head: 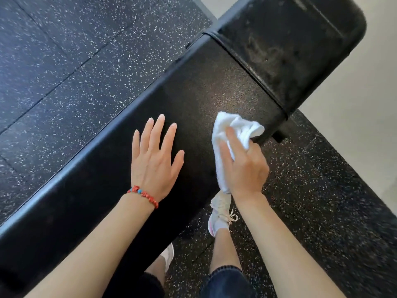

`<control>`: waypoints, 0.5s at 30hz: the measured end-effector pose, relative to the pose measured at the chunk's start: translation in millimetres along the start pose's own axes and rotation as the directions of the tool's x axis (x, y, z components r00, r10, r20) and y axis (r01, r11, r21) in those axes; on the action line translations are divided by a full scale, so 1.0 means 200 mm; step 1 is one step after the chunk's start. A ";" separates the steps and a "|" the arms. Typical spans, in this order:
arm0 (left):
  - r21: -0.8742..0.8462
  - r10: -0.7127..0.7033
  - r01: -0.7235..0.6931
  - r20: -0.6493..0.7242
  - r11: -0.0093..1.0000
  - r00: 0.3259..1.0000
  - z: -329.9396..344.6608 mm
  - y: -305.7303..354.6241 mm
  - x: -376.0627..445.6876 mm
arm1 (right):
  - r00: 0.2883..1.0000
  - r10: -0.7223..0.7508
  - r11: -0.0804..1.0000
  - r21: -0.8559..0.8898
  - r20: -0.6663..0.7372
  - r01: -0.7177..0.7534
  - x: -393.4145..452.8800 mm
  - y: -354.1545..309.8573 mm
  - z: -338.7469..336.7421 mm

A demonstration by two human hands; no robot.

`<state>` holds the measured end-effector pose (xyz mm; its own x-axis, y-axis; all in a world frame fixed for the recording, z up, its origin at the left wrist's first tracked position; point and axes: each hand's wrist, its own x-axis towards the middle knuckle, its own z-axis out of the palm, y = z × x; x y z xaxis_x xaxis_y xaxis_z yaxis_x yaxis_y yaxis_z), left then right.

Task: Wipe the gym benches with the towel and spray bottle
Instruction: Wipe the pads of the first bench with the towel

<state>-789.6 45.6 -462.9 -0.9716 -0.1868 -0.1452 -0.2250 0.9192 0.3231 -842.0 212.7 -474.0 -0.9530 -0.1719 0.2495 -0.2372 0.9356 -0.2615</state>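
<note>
the speckled black rubber floor (64, 61) fills most of the view. across it runs the long black padded table (189, 91), split by a seam from a dusty, smeared second pad (285, 46) at the far end. the left hand (153, 158) lies flat on the table, fingers (158, 127) spread apart, a red bead bracelet (142, 194) on the wrist. the right hand (245, 162) has its fingers clamped on the bunched white towel (232, 130), pressed to the table's near edge beside the seam. a pale sneaker (219, 214) stands on the floor below.
</note>
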 end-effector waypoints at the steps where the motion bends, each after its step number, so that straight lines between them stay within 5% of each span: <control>1: -0.010 0.017 -0.017 0.007 1.000 1.000 -0.01 0.01 -0.01 | 1.000 -0.007 1.000 0.014 0.021 0.007 -0.02 -0.01 -0.01; 8: -0.063 0.110 -0.107 0.041 0.992 0.993 -0.03 0.17 0.01 | 0.962 0.265 0.924 0.267 0.071 -0.275 0.10 0.11 -0.16; 15: -0.066 0.122 -0.121 0.021 0.991 0.992 0.00 0.44 0.22 | 0.945 0.327 0.904 0.300 -0.026 -0.305 0.32 0.42 -0.18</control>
<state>-852.8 118.1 -440.7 -0.9900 -0.0657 -0.1244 -0.1106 0.9101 0.3993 -916.8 291.6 -445.6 -0.9729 0.1519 0.1742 0.0197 0.8055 -0.5923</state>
